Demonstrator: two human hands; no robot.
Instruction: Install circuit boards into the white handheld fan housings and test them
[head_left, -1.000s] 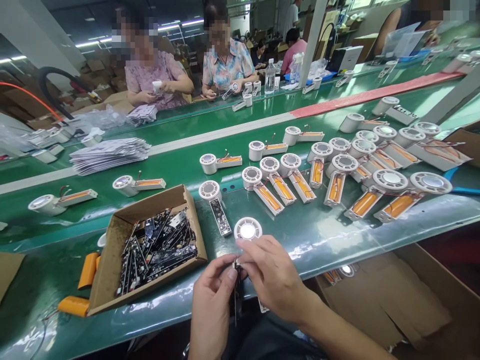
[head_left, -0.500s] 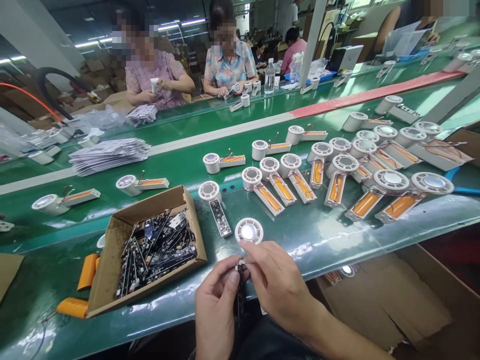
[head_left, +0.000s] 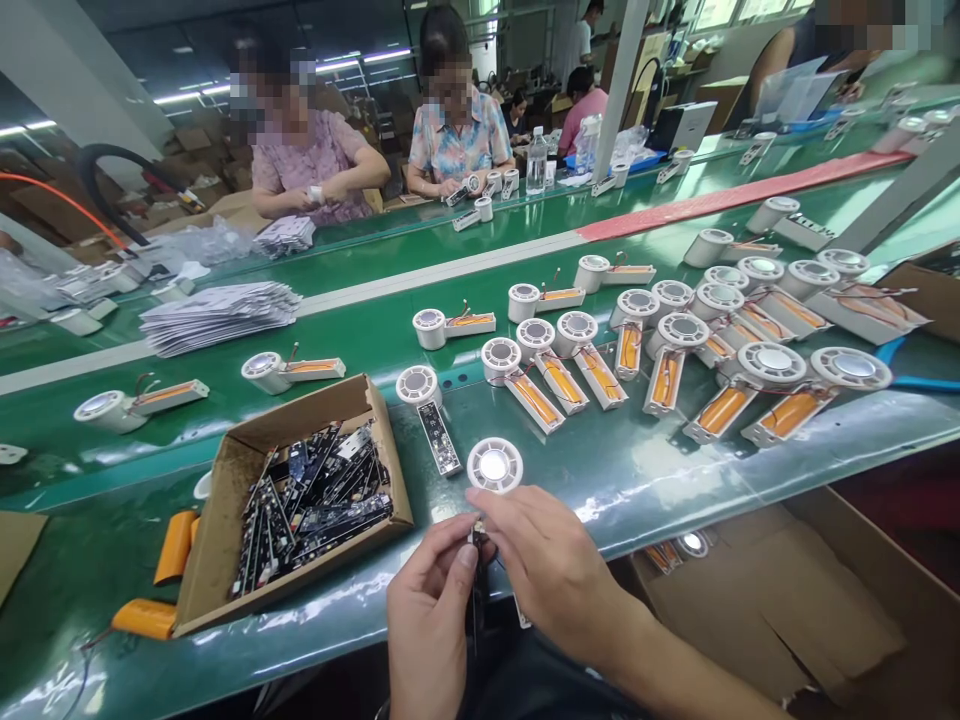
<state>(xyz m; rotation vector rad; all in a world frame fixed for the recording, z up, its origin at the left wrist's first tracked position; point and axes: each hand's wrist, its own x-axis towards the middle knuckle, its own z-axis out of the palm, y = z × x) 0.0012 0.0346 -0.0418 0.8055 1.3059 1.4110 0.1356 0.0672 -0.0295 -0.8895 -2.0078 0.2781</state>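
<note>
My left hand (head_left: 435, 610) pinches a narrow black circuit board (head_left: 475, 600), held upright and edge-on over the front edge of the bench. Closed at the board's top end are the thumb and fingers of my right hand (head_left: 551, 560), on a small pale connector (head_left: 478, 527) that the fingertips partly hide. Just beyond my right fingers stands a white round fan unit (head_left: 495, 466), its lower part covered by that hand. Behind it lies another fan unit (head_left: 418, 385) with a black board fitted in its handle.
A cardboard box (head_left: 405, 470) of loose circuit boards is at left, beside orange battery cells (head_left: 146, 618). Several fan units with orange batteries (head_left: 540, 403) crowd the right. A green conveyor (head_left: 360, 350) carries more units and stacked white sheets (head_left: 217, 315). Co-workers (head_left: 322, 160) sit across.
Both my hands keep nearly the same place and hold. Units on the conveyor at left have shifted slightly right. A co-worker across has lowered the hands with a white part.
</note>
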